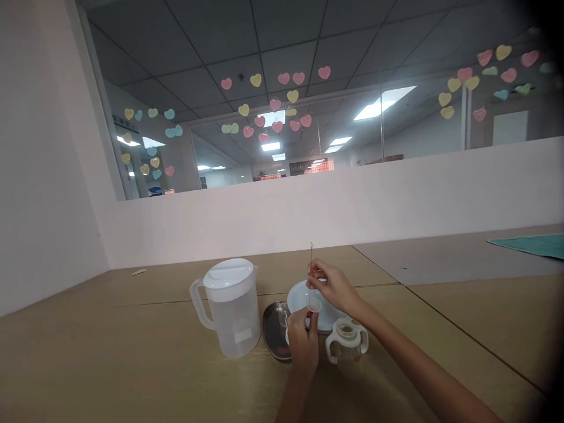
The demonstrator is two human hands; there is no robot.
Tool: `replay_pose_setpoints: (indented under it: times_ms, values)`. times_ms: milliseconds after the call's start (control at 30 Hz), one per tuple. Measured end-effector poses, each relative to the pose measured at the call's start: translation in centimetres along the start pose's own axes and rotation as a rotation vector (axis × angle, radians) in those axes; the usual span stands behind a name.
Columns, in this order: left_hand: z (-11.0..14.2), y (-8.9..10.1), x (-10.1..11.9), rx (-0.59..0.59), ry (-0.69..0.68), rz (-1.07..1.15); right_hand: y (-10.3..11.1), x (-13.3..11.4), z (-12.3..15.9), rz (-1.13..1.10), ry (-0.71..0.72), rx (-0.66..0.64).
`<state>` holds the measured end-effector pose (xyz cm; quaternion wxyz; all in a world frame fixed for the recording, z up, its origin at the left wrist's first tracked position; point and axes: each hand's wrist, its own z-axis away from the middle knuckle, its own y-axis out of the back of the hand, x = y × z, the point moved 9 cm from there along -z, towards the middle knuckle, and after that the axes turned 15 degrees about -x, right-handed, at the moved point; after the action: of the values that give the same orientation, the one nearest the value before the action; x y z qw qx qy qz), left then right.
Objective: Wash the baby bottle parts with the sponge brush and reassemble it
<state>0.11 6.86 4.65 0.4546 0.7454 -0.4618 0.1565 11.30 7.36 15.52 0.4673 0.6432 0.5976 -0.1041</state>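
My right hand [331, 286] pinches a thin wire straw brush [311, 255] with a small loop at its top. The wire stands nearly upright, and its lower end meets a small whitish round piece [314, 304], perhaps a bottle's cap part. My left hand [302, 341] is closed on that piece from below; whether the wire passes inside it I cannot tell. Close by on the right stands a clear cup with two white handles [346, 338], its top uncovered. Behind my hands lies a pale blue bowl [296, 292], partly hidden by them.
A lidded translucent pitcher [233, 308] stands left of my hands. Between it and my left hand lies a metal tray [274, 332]. A teal cloth [533, 244] lies far right, a small flat scrap [138, 272] far left. A white wall [264, 217] borders the wooden table [132, 358].
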Motion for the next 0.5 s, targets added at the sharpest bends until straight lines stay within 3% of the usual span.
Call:
replay_pose_setpoints:
  times_ms: [67, 200, 367, 500]
  values:
    - [0.0, 0.0, -0.1, 0.001, -0.005, -0.011, 0.2, 0.2, 0.0, 0.066, -0.013, 0.022]
    - [0.0, 0.0, -0.3, 0.006, 0.001, -0.018, -0.8, 0.8, -0.1, -0.075, -0.026, -0.099]
    - [-0.1, 0.1, -0.2, 0.011, -0.011, -0.037, 0.5, 0.4, 0.2, 0.058, -0.028, 0.043]
    - [-0.1, 0.2, -0.2, 0.012, -0.008, -0.036, -0.4, 0.5, 0.0, -0.062, -0.034, -0.064]
